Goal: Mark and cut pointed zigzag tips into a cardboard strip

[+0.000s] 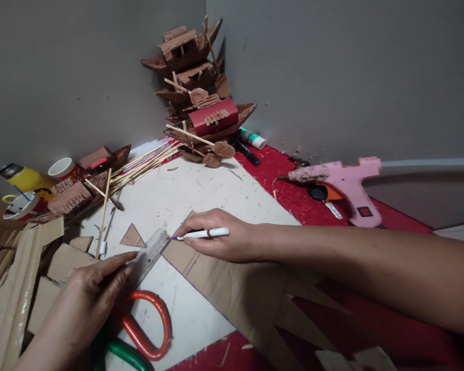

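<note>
My right hand (220, 239) is closed round a white pen (203, 234) with a purple tip. The tip touches the upper edge of a brown cardboard sheet (232, 288), right at the end of a metal ruler (150, 253). My left hand (88, 293) lies on the ruler's lower part, fingers stretched out flat, pressing it onto the white board (201, 196). A small cardboard triangle (132, 237) lies just above the ruler. Red-handled scissors (147, 324) lie under my left wrist.
Stacked cardboard model boats (201, 93) fill the wall corner. A pink glue gun (344, 183) rests on the red mat at right. More boats, wooden sticks (147, 162), cups and a yellow can (27, 179) sit at left, with cardboard scraps (19, 288) below them.
</note>
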Demonstrator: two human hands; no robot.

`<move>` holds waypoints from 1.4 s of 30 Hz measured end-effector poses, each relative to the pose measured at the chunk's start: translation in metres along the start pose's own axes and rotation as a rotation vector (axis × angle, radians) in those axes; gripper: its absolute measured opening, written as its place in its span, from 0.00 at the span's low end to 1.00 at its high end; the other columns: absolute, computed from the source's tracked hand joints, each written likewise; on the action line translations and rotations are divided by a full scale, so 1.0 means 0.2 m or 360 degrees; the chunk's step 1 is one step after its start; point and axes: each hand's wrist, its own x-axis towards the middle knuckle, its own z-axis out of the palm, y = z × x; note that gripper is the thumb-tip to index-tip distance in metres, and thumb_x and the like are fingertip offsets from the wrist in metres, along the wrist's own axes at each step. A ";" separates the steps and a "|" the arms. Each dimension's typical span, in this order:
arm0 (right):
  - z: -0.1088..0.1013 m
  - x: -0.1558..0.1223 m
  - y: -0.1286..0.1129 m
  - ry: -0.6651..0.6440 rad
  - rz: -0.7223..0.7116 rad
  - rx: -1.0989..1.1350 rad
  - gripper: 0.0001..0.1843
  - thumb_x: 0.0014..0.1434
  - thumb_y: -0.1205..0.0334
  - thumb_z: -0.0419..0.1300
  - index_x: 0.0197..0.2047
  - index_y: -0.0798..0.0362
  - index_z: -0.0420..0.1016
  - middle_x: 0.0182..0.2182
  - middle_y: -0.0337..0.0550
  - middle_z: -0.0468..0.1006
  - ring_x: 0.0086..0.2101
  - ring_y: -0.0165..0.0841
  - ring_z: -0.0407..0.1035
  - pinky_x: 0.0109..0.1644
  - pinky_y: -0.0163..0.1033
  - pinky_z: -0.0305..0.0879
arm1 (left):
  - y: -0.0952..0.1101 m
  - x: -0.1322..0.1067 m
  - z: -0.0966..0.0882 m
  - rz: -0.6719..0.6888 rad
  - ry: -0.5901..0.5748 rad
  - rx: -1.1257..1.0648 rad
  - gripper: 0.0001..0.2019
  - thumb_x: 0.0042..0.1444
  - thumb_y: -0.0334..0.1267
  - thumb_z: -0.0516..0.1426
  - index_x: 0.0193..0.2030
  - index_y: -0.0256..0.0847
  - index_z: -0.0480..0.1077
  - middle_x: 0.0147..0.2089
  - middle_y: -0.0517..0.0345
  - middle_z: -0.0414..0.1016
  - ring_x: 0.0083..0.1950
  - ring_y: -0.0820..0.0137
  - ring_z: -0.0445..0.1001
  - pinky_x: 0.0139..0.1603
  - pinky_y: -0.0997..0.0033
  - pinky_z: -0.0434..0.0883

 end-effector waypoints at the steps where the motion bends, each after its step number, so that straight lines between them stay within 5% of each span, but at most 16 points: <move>1: 0.00 0.00 0.00 0.0001 -0.0006 -0.0002 0.14 0.58 0.72 0.55 0.45 0.59 0.77 0.40 0.48 0.81 0.38 0.33 0.75 0.44 0.37 0.67 | 0.00 0.00 0.00 -0.0007 -0.0006 -0.0005 0.13 0.55 0.47 0.59 0.45 0.50 0.79 0.39 0.64 0.84 0.35 0.68 0.82 0.35 0.82 0.75; 25: -0.01 0.00 -0.03 0.0021 0.0100 0.0070 0.15 0.56 0.73 0.55 0.45 0.60 0.78 0.37 0.46 0.82 0.35 0.31 0.73 0.40 0.34 0.67 | 0.03 0.00 -0.01 -0.0052 -0.0007 -0.0043 0.14 0.55 0.47 0.59 0.44 0.48 0.79 0.36 0.60 0.84 0.31 0.66 0.81 0.32 0.79 0.76; 35: -0.12 0.01 -0.17 0.0667 0.0491 0.0714 0.10 0.56 0.65 0.60 0.41 0.57 0.77 0.27 0.40 0.79 0.20 0.23 0.62 0.22 0.30 0.57 | 0.35 -0.03 -0.06 0.0061 0.0213 -0.0149 0.11 0.54 0.47 0.59 0.39 0.49 0.79 0.32 0.64 0.83 0.29 0.69 0.81 0.26 0.82 0.74; 42: -0.17 -0.05 -0.23 0.0826 0.0593 0.0817 0.07 0.50 0.66 0.62 0.36 0.56 0.75 0.25 0.38 0.77 0.20 0.24 0.63 0.20 0.30 0.57 | 0.39 0.03 0.09 0.0102 0.0046 -0.0127 0.13 0.59 0.47 0.55 0.46 0.47 0.76 0.39 0.58 0.83 0.37 0.65 0.81 0.37 0.74 0.76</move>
